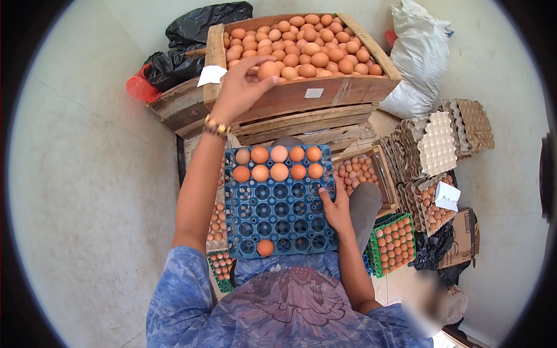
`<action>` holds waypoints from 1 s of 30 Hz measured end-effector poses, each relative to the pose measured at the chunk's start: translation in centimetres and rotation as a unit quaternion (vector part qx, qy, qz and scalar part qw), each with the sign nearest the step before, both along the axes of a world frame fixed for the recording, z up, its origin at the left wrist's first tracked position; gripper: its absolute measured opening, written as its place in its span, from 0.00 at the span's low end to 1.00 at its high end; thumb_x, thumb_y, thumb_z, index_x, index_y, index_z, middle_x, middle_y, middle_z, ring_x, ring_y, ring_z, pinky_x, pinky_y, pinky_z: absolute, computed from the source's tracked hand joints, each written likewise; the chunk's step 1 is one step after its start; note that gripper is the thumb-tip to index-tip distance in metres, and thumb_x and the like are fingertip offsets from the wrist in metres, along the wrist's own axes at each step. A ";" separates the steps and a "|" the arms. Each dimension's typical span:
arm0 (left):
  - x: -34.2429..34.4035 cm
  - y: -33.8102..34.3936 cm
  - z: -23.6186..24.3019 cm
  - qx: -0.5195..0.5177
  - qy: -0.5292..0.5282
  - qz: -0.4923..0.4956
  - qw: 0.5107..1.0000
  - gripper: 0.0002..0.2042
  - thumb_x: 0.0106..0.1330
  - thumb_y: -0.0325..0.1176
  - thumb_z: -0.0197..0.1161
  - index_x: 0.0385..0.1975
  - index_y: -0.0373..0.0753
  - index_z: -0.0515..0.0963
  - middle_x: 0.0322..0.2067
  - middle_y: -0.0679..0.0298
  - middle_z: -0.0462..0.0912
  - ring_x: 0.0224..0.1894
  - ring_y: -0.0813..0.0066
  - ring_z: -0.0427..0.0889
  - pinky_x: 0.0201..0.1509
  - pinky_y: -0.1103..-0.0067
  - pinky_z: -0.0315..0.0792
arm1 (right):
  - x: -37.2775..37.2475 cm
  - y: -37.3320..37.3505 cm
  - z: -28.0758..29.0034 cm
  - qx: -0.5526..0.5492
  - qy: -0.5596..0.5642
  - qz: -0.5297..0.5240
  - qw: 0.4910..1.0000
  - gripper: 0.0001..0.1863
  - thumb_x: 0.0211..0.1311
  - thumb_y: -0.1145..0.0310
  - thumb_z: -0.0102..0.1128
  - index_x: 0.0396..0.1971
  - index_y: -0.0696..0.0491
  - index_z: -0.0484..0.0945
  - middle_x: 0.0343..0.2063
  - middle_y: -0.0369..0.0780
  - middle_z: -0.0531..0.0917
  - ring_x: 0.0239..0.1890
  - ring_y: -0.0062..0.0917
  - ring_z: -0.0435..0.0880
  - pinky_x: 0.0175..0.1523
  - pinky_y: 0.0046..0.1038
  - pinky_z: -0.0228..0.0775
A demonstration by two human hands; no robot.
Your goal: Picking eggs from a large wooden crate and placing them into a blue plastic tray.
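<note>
A blue plastic egg tray (281,217) rests on my lap. Brown eggs (278,171) fill its two far rows, and one lone egg (265,247) sits near its front edge; the cups between are bare. My right hand (336,210) grips the tray's right edge, thumb on top and fingers hidden beneath. Beyond the tray, at the near left corner of a wooden crate (336,87) heaped with brown eggs, my left hand (243,87) has its fingers and thumb around an egg (268,71). A beaded bracelet circles that wrist.
Slatted wooden crates (304,124) support the egg crate. On the right stand stacked pulp trays (432,145), a smaller egg-filled box (377,168), a green tray of eggs (395,245) and a cardboard box (464,238). A white sack (420,58) and black bags (200,26) flank the crate.
</note>
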State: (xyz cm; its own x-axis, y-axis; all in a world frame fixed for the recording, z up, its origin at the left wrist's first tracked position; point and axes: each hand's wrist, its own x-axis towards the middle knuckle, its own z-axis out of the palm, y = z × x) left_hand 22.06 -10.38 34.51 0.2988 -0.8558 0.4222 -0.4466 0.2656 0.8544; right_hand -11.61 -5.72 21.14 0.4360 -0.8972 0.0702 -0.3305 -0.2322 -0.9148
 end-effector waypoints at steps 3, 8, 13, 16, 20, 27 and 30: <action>0.7 -4.6 -0.1 0.015 -0.129 0.033 0.991 0.22 0.58 0.36 0.72 0.53 0.38 0.79 0.47 0.59 0.83 0.45 0.73 0.82 0.50 0.77 0.77 | -0.4 -0.1 -0.5 0.039 -0.011 0.001 0.999 0.31 0.67 0.67 0.57 0.65 0.66 0.62 0.52 0.52 0.80 0.54 0.34 0.80 0.60 0.31 0.68; 1.5 -8.2 -0.7 0.098 -0.171 0.038 0.980 0.22 0.58 0.35 0.72 0.52 0.34 0.78 0.48 0.59 0.82 0.48 0.70 0.82 0.54 0.75 0.77 | -0.5 -0.1 -1.4 0.043 -0.026 -0.006 0.999 0.31 0.67 0.66 0.57 0.65 0.66 0.62 0.51 0.51 0.80 0.53 0.33 0.81 0.59 0.31 0.69; 1.5 -9.4 -1.4 0.093 -0.171 0.064 0.979 0.20 0.58 0.35 0.72 0.48 0.34 0.78 0.47 0.59 0.83 0.48 0.69 0.82 0.55 0.75 0.76 | -0.8 -0.1 -1.6 0.094 -0.034 0.001 0.995 0.32 0.67 0.66 0.58 0.65 0.66 0.62 0.53 0.52 0.79 0.55 0.35 0.79 0.61 0.32 0.67; 1.4 -10.2 -1.9 0.114 -0.178 0.031 0.977 0.20 0.59 0.34 0.71 0.49 0.33 0.78 0.47 0.58 0.83 0.49 0.69 0.82 0.55 0.75 0.76 | -1.1 -0.5 -3.5 0.036 -0.016 -0.015 0.999 0.32 0.67 0.66 0.58 0.65 0.66 0.62 0.52 0.51 0.80 0.53 0.33 0.80 0.60 0.31 0.68; 1.8 -11.3 -3.3 0.110 -0.192 0.050 0.974 0.21 0.60 0.35 0.70 0.50 0.31 0.78 0.47 0.56 0.84 0.47 0.67 0.83 0.53 0.75 0.77 | -0.7 -0.2 -2.7 0.055 -0.047 0.001 0.997 0.32 0.67 0.66 0.58 0.65 0.67 0.61 0.51 0.52 0.80 0.53 0.32 0.80 0.59 0.31 0.69; 0.4 -14.2 -3.1 0.119 -0.191 0.081 0.971 0.22 0.57 0.42 0.70 0.48 0.34 0.81 0.42 0.51 0.84 0.48 0.60 0.83 0.54 0.71 0.76 | -0.9 -0.1 -2.4 0.047 -0.031 0.000 0.998 0.33 0.67 0.65 0.58 0.66 0.67 0.60 0.49 0.52 0.82 0.50 0.33 0.82 0.57 0.32 0.70; -0.2 -15.2 -2.9 0.132 -0.202 0.088 0.966 0.23 0.58 0.43 0.68 0.49 0.35 0.81 0.43 0.49 0.85 0.48 0.58 0.84 0.54 0.68 0.76 | -1.0 -0.3 -3.1 0.085 -0.040 0.006 0.996 0.34 0.67 0.64 0.59 0.67 0.66 0.60 0.53 0.54 0.79 0.55 0.37 0.80 0.61 0.33 0.68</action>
State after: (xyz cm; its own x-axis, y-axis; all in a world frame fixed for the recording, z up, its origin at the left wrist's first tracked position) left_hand 21.85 -25.59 31.60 0.3071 -0.9004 0.3082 -0.7760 -0.0494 0.6288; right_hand -12.63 -6.03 18.02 0.4450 -0.8943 -0.0468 -0.2540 -0.0759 -0.9642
